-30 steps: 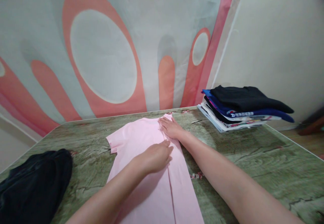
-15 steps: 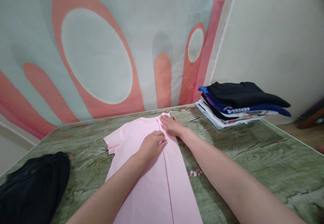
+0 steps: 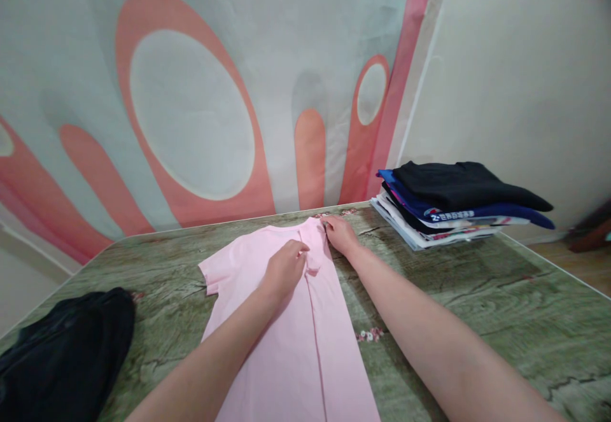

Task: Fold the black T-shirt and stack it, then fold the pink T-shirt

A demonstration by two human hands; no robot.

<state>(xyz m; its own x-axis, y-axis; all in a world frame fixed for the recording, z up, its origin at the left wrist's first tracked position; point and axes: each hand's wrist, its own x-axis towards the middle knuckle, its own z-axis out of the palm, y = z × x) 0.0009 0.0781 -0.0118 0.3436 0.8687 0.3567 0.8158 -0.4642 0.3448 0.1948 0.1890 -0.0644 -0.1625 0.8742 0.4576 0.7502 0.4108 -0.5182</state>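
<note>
A pink shirt lies on the table, its right side folded inward over the body in a long strip. The left short sleeve is spread out flat. My left hand is over the upper middle of the shirt, fingers curled and pinching the folded sleeve fabric near the strip's inner edge. At the shirt's upper right edge, by the shoulder, my right hand has its fingers closed on the pink fabric; its fingertips are partly hidden.
A stack of folded clothes with a black one on top sits at the table's back right. Dark clothing lies at the front left. A printed wall covering rises behind the wood-patterned table.
My right hand has slid from lying flat on the folded part to the shoulder edge, its fingers now closed. My left hand has shifted slightly up, and the sleeve fabric beside it shows more.
</note>
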